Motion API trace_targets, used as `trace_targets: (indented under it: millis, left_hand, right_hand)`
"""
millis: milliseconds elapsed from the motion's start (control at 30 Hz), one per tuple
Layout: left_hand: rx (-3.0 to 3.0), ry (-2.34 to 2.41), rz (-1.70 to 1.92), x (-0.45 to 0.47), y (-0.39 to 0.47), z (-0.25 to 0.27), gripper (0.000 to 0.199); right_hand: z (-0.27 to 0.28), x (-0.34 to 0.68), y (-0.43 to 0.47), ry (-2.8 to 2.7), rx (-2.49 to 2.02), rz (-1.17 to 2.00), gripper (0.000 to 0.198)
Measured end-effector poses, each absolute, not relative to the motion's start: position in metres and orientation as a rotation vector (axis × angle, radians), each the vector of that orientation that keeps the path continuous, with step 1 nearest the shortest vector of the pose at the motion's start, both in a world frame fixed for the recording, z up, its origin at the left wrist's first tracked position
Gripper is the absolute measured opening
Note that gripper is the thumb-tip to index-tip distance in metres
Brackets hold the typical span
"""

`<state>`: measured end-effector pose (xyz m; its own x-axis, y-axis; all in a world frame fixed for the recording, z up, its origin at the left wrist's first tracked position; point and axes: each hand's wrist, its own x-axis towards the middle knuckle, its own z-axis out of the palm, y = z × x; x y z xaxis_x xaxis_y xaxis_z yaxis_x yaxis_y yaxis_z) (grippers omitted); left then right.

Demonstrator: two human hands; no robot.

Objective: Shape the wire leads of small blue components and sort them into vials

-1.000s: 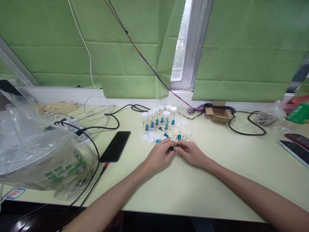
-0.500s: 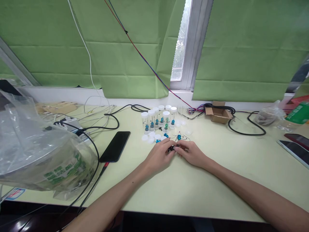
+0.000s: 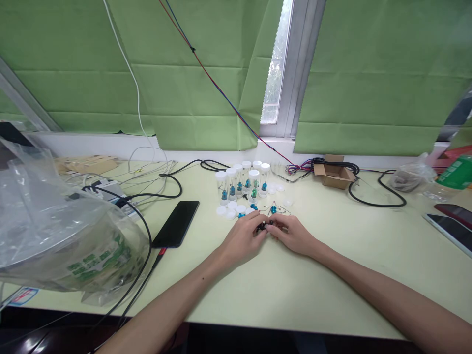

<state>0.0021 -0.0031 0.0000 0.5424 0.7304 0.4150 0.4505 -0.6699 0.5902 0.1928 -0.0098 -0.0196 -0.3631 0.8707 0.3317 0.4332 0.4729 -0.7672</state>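
Note:
My left hand and my right hand meet at the middle of the table, fingertips pinched around a small dark part. Its kind is too small to make out, and fingers cover most of it. Just beyond them lie a blue part with thin wire-like legs and another blue piece. Behind these stand several clear vials with white caps, holding blue or green pieces. Loose white caps lie at the vials' front left.
A black phone lies left of my hands, beside a cable and a large plastic-bagged bowl. An open cardboard box is at the back right. Two more phones and a green-labelled bottle are far right.

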Motion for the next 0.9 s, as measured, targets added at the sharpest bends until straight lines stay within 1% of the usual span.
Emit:
trace_targets:
  millis: [467, 900]
  left_hand:
    - [2.361, 0.954, 0.915, 0.0024, -0.0031, -0.0008, 0.021]
    - [2.378, 0.959, 0.913, 0.002, -0.0018, -0.0029, 0.02]
  right_hand:
    - [-0.0205, 0.1929, -0.0092, -1.988, -1.092, 0.732, 0.019]
    - [-0.0194, 0.1927, -0.0096, -2.0, -1.101, 0.72, 0.017]
